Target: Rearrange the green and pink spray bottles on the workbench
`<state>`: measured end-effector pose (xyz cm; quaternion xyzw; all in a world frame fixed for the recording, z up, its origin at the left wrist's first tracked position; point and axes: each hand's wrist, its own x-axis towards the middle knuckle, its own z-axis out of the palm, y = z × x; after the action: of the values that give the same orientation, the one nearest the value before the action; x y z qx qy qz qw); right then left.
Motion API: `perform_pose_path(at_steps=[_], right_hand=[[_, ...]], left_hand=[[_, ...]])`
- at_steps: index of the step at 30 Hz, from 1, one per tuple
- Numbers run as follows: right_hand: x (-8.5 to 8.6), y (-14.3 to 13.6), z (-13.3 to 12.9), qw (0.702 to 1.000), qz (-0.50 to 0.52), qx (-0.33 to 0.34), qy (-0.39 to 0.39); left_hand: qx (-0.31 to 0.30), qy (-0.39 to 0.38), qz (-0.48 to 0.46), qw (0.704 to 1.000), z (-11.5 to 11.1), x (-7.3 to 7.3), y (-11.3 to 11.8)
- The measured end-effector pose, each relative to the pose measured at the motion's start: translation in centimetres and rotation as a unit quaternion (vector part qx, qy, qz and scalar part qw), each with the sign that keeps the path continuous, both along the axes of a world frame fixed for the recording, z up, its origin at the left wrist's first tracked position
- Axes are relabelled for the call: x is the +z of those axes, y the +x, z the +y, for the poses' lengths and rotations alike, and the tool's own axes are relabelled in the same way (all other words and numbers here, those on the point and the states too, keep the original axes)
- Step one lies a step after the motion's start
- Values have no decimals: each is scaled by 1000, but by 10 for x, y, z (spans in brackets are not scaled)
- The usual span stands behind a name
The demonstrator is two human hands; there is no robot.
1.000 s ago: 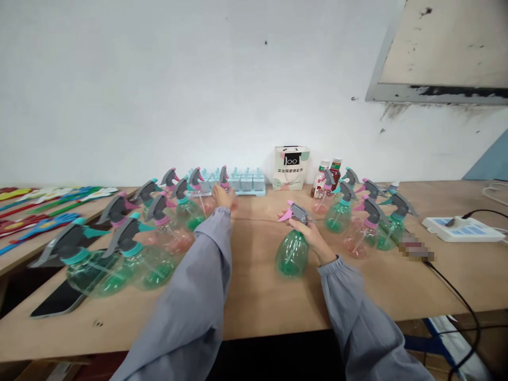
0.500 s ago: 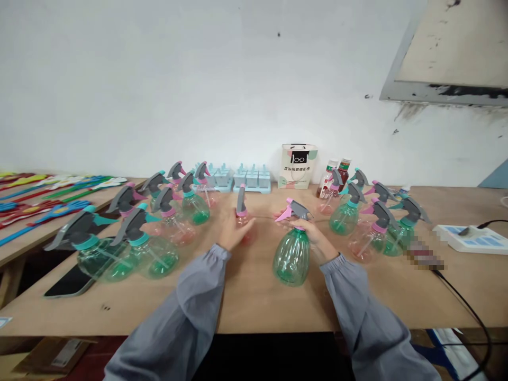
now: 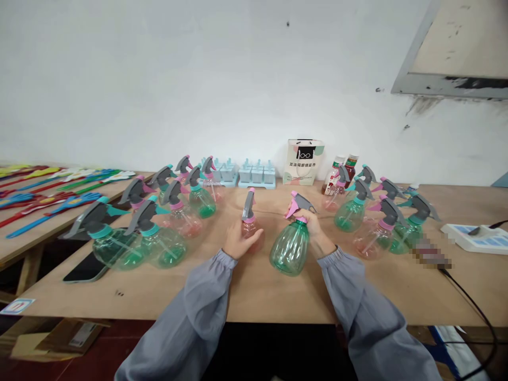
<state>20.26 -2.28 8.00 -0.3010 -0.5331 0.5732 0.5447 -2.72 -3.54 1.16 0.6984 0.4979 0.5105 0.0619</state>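
At mid-table my left hand (image 3: pixel 239 239) is closed round a pink spray bottle (image 3: pixel 250 228) with a grey and pink head, standing upright. Its far fingers are hidden behind the bottle. My right hand (image 3: pixel 311 226) grips a green spray bottle (image 3: pixel 290 250) by the neck, just under its pink and grey trigger head (image 3: pixel 300 205). That bottle leans, its base toward me and slightly left; I cannot tell whether it touches the table. Several green and pink spray bottles stand to the left, the nearest being a green spray bottle (image 3: pixel 164 246). More stand to the right, among them a pink spray bottle (image 3: pixel 372 239).
A phone (image 3: pixel 85 269) lies beneath the left bottles. Along the wall are light-blue ice-pop moulds (image 3: pixel 257 175), a paper bag (image 3: pixel 304 164) and two sauce bottles (image 3: pixel 350 168). At right lie a white device (image 3: pixel 478 239) and a black cable (image 3: pixel 472 301). Colourful hand-shaped sticks (image 3: pixel 51 211) cover the left table.
The camera view has shifted a little. My right hand has tilted the green spray bottle more, its base swinging left. My left hand stays on the pink spray bottle.
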Motion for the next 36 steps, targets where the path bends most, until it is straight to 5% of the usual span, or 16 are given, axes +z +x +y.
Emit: perform_pose_path(at_steps=[15, 31, 36], right_hand=[[0, -1, -4, 999, -31, 16, 26], [1, -5, -7, 994, -26, -86, 54], [1, -8, -9, 993, -60, -63, 77]], left_hand=[[-11, -21, 3, 1000, -2, 4, 0], [-18, -29, -16, 999, 0, 2, -1], [-25, -29, -25, 999, 0, 2, 0]])
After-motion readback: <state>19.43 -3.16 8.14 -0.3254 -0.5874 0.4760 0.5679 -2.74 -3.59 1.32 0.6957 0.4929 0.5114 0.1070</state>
